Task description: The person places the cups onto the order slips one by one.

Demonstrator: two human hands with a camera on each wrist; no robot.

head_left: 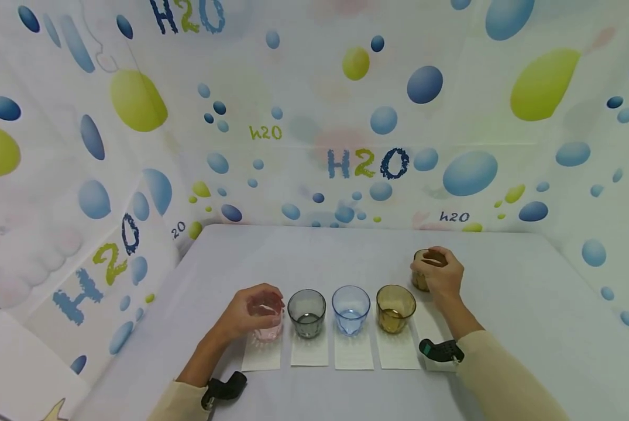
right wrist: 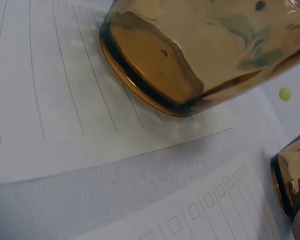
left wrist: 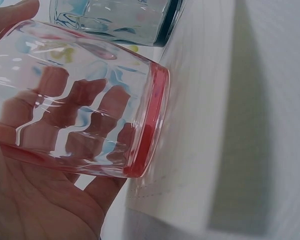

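My left hand curls round a clear pink glass at the left end of a row of tumblers. In the left wrist view, the fingers show through the wall of this pink glass, its thick base close over a paper sheet. At the back right, my right hand grips a brown glass near its rim. Only part of that brown glass enters the right wrist view, a fingertip against it. Nearest to its left stands an amber glass, large in the right wrist view.
Between the hands stand a grey glass and a blue glass. Several white paper strips with printed lines lie under the row on the white table. A wall sheet with printed blue and green dots surrounds the table's back and sides.
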